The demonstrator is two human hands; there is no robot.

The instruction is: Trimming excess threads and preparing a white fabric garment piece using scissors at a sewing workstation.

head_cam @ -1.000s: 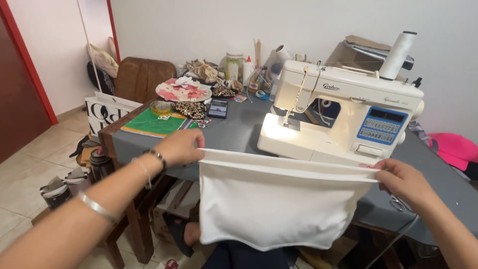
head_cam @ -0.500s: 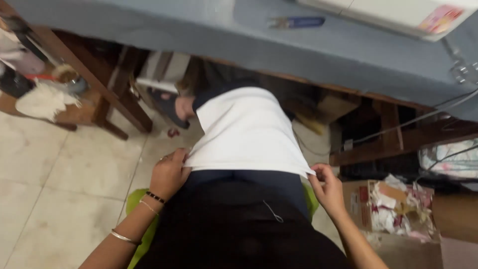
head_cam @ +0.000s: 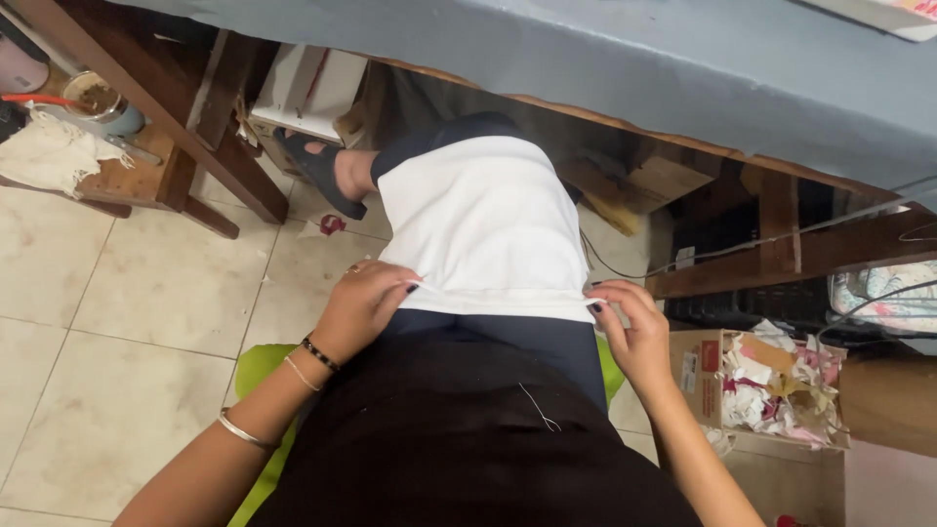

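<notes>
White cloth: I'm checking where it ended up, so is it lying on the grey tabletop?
No, the white cloth lies over the person's lap below the table, its near edge pinched by the left hand and right hand.

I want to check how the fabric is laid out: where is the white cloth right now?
In the head view, the white cloth lies spread over the person's lap, under the table edge. The left hand and right hand pinch its near corners.
</notes>
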